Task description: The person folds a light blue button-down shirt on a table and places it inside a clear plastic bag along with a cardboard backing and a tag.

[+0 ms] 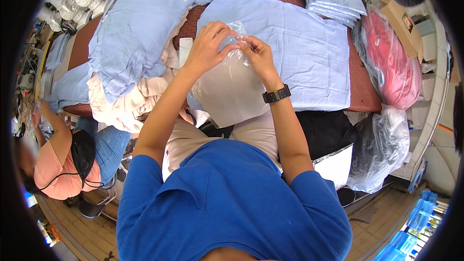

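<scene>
The left hand (209, 46) curls around, and the right hand (259, 58) pinches, the far end of a clear bag (228, 93), about equally near both, its long axis running from the grip past blue cloth (309, 60) toward the lap (191, 141).

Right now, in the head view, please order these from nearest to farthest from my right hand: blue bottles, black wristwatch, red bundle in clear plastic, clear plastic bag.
1. Clear plastic bag: nearest, touching your right hand.
2. Black wristwatch: around your right wrist.
3. Red bundle: off to the right.
4. Blue bottles: farthest, at the lower right.
</scene>
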The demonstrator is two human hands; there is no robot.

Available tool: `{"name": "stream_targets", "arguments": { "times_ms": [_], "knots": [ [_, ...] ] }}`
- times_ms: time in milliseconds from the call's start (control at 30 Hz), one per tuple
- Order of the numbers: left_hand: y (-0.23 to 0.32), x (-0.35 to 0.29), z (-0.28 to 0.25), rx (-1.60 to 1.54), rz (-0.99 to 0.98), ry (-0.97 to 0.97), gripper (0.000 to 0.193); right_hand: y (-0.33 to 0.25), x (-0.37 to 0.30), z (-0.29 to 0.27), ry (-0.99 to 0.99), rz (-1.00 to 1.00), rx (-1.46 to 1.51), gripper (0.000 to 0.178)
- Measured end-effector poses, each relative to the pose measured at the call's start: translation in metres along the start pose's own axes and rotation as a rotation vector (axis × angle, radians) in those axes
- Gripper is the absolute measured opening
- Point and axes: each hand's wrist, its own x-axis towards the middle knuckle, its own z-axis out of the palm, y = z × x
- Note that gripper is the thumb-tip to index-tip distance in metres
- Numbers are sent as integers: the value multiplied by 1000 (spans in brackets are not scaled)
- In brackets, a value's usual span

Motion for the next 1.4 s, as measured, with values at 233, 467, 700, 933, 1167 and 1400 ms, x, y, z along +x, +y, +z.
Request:
{"name": "stream_targets", "arguments": {
  "times_ms": [233,467,700,933,1167,1400],
  "knots": [
    [-3,26,-5,60,89,-70,17,-4,-4,-9,-109,0,-122,27],
    [-24,34,-12,-152,-38,-383,10,-22,-13,-18,-234,119,-165,28],
    [-10,17,-9,-349,12,-205,10,-35,-18,-28,-261,206,-143,24],
    [-8,11,-16,-207,45,-247,14,-28,-13,-23,-212,107,-264,27],
    [-4,15,-18,1,151,-142,17,-34,-4,-13,-199,86,-253,28],
    [1,19,-19,116,268,2,17,-46,15,-13,-287,158,-218,20]
  ]
}}
